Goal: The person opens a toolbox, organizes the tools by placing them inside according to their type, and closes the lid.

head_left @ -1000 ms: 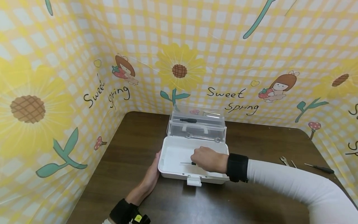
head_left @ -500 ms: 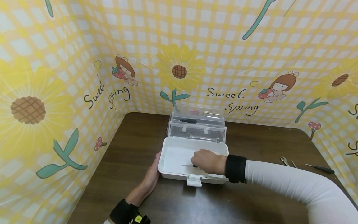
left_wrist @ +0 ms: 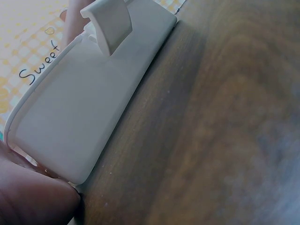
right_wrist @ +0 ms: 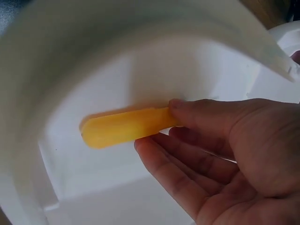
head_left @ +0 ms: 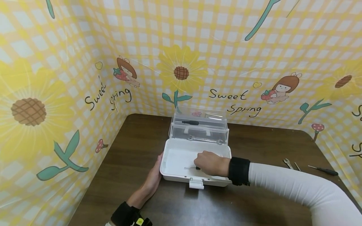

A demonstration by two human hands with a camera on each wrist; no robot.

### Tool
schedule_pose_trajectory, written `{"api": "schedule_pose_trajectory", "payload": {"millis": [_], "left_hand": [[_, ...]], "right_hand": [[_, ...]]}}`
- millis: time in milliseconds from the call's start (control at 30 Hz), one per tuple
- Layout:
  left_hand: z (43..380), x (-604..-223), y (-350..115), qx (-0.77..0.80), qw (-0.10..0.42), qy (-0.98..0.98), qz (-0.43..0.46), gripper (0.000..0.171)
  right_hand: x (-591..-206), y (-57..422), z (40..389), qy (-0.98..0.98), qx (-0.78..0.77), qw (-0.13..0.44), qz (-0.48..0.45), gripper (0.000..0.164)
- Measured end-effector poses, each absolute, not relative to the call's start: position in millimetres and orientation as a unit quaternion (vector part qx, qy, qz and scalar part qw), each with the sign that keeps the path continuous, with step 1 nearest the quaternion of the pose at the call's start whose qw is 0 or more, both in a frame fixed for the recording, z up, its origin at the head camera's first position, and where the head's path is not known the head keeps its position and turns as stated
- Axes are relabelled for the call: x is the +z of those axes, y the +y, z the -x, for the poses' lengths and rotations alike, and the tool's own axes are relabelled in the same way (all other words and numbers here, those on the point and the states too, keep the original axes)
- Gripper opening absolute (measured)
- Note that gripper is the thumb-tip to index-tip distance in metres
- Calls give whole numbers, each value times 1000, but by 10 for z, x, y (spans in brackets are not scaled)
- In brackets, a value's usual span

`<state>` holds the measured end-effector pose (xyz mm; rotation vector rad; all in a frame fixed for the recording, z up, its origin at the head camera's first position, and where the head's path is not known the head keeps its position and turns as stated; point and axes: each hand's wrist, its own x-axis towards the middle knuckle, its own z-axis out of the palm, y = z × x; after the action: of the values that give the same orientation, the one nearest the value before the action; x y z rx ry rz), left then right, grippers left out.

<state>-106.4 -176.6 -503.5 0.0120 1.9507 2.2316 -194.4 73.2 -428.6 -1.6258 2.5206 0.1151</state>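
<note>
A white toolbox (head_left: 181,153) stands with its lid up on the brown table. Inside it, my right hand (head_left: 210,163) pinches a screwdriver by its yellow handle (right_wrist: 124,127) between thumb and fingers. The thin metal shaft (head_left: 189,167) points left, close over the box floor; in the head view the hand hides the handle. My left hand (head_left: 152,175) rests against the left side of the box, fingers extended along the wall. In the left wrist view its thumb (left_wrist: 37,192) lies at the box's front corner.
Clear trays (head_left: 199,131) at the box's back hold a wrench (head_left: 205,139) and a black-handled screwdriver (head_left: 190,122). Another wrench (head_left: 288,163), a small thin tool (head_left: 297,166) and a black-handled screwdriver (head_left: 323,170) lie on the table at right. The front latch (head_left: 196,183) sticks out.
My right hand has shifted slightly toward the front of the box with the screwdriver, whose shaft now sits nearer the front wall. The left hand has stayed in place.
</note>
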Motion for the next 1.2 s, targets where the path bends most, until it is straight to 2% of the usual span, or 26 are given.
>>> {"api": "schedule_pose_trajectory", "payload": {"millis": [267, 433, 600, 700, 967, 1200], "left_hand": [[1056, -5021, -1760, 751, 85, 655, -11, 71], [1055, -5029, -1759, 752, 84, 654, -12, 78], [1054, -5032, -1763, 751, 86, 655, -10, 78], [1058, -5033, -1770, 750, 86, 655, -9, 76], [1062, -5020, -1773, 750, 84, 656, -9, 72], [1046, -5022, -1758, 752, 83, 654, -14, 71]], "right_hand": [[-4211, 745, 1925, 853, 22, 103, 511, 8], [-4142, 793, 1893, 855, 25, 90, 509, 8], [-4025, 878, 1870, 860, 37, 83, 503, 4], [-3959, 940, 1862, 865, 37, 85, 493, 9], [-3881, 1163, 1830, 862, 44, 11, 505, 14], [-3778, 1401, 1811, 875, 5, -12, 484, 10]]}}
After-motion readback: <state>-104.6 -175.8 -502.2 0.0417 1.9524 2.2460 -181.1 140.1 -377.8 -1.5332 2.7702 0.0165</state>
